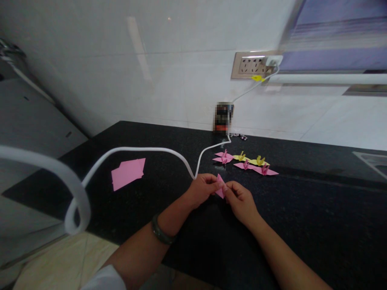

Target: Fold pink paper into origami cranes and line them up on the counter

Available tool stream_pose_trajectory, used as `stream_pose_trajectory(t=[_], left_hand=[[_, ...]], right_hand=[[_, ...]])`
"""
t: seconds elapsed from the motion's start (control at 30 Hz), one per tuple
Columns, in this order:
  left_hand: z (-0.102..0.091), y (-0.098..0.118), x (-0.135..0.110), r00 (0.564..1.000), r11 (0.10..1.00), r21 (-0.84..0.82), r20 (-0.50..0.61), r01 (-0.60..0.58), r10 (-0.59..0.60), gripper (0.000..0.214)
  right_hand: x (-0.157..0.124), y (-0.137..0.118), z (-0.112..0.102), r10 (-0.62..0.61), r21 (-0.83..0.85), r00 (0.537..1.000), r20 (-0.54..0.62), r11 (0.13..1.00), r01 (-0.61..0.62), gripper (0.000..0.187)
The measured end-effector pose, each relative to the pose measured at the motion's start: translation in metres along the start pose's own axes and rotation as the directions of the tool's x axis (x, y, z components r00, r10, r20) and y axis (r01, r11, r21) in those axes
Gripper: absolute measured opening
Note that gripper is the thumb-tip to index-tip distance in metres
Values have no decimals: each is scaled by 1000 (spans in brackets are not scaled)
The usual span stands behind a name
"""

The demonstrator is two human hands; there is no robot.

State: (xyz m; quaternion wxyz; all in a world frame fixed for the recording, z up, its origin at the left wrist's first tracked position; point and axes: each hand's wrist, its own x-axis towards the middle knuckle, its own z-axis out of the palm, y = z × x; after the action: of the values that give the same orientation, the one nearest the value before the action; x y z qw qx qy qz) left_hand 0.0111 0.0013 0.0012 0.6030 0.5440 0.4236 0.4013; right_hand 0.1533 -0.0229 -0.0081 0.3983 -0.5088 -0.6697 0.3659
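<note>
A small folded pink paper [220,186] is pinched between my two hands, just above the black countertop. My left hand [203,189] grips its left side between thumb and fingers. From the right, my right hand [241,200] pinches the paper's other edge. Beyond my hands stand several finished origami cranes: pink cranes [224,157] and yellow cranes [260,161]. Over to the left, a loose stack of flat pink paper sheets [128,174] lies on the counter. The exact folds under my fingertips are too small to make out.
A white cable [142,149] loops across the counter close to my left hand. It runs up to a wall socket [256,64]. Against the tiled wall leans a blurred-out device [223,117], with a small beaded item [240,137] beside it. The black countertop [302,217] extends right.
</note>
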Motion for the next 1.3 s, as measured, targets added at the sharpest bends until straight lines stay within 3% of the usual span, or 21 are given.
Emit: stream_pose_trajectory(t=[0.67, 1.3], left_hand=[[-1, -9, 3, 997, 988, 140, -24, -64, 68, 25], [2, -3, -1, 993, 975, 210, -75, -68, 86, 27]], right_hand=[[0, 1, 1, 15, -27, 1000, 5, 1000, -15, 22], [0, 1, 1, -7, 3, 1000, -9, 1000, 7, 21]])
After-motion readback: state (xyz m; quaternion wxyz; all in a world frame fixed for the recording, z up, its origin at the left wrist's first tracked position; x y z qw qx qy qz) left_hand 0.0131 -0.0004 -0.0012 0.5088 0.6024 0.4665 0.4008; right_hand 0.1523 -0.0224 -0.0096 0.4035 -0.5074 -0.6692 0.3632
